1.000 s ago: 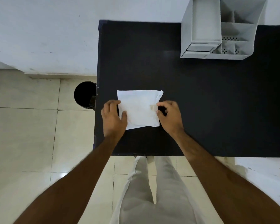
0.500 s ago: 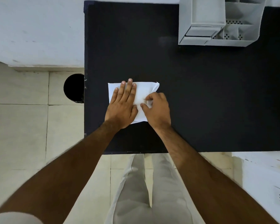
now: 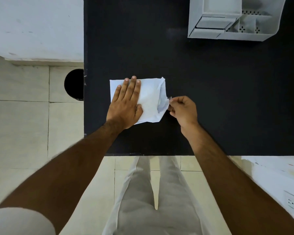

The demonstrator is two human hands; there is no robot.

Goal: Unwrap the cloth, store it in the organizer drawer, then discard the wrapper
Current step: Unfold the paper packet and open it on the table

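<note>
1. Packet (image 3: 150,99), white, wrapper with the cloth inside, is lying flat on the black table (image 3: 210,99), directly under the left hand and just left of the right hand.
2. Left hand (image 3: 126,106) is pressing down on the packet's left half, palm flat, fingers (image 3: 132,87) straight and close together, pointing away from the person, thumb lying along the packet near its middle. It is gripping nothing, only pinning.
3. Right hand (image 3: 182,110) is sitting just off the packet's right edge, fingers curled in, thumb and forefinger pinching a small flap (image 3: 167,100) of the wrapper.
4. The flap is lifting off the packet's right side; the opening under it is showing a bluish shadow. Whether the cloth itself is showing there, cannot tell.
5. The packet's far right corner is sticking up a bit, crumpled; its near right corner is lying flat between the two hands.
6. Organizer (image 3: 231,19), grey, is standing on the table well beyond the right hand, up and to its right; its drawer (image 3: 210,26) is facing the person, on the organizer's left side, with open compartments to the right of it.
7. Bin (image 3: 74,84), dark and round, is sitting on the tiled floor (image 3: 24,124) left of the left hand, against the table's left edge, partly hidden by it.
8. Both forearms are reaching in from the near table edge; the person's light trousers (image 3: 151,200) are showing below, between the arms.
</note>
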